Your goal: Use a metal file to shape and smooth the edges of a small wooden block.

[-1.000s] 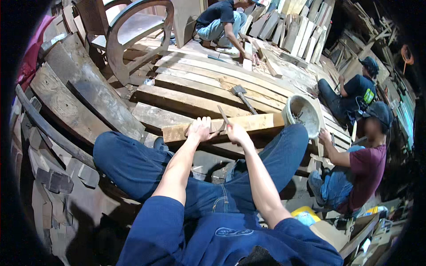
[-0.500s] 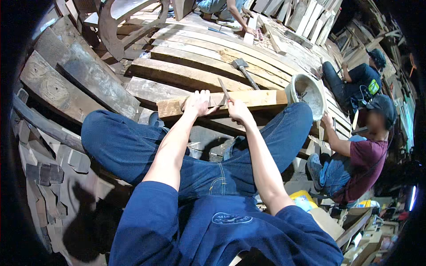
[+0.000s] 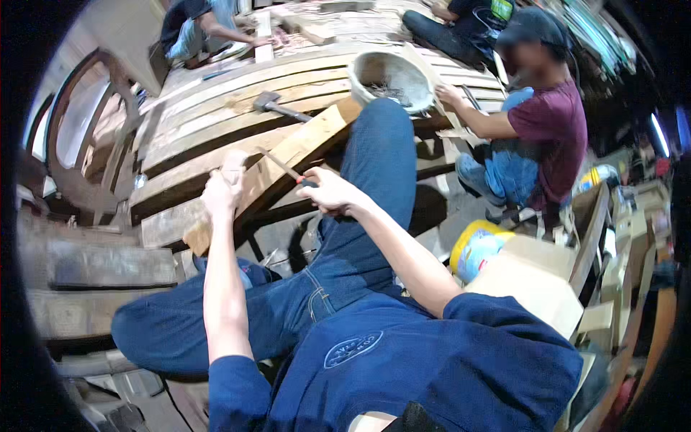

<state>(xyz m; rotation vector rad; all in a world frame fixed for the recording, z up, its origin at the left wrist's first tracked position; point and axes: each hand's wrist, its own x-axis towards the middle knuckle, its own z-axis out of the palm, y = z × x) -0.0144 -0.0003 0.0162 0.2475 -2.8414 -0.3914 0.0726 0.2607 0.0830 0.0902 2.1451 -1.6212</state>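
Observation:
Closed around a small pale piece of wood (image 3: 234, 163), my left hand (image 3: 220, 196) is just above the left part of a squared timber (image 3: 299, 147). The piece is blurred. My right hand (image 3: 332, 193) grips the red and black handle of a slim file (image 3: 279, 164), its metal blade pointing up and left across the timber. The timber lies slanted in front of my bent legs, its far end close to a bucket. A hammer (image 3: 268, 102) rests on the planks beyond, with its handle toward the timber.
A grey-white bucket (image 3: 392, 79) stands past my right knee. A person in a maroon shirt (image 3: 551, 133) sits to the right; other people are at the far side. Slatted planks (image 3: 216, 119) have gaps between them. A yellow-rimmed container (image 3: 475, 248) and cardboard (image 3: 536, 273) are at my right.
The view has swung right, so the timber appears slanted and further left. My left hand has lifted with the small wood piece; the file stays in my right hand, now with its handle visible.

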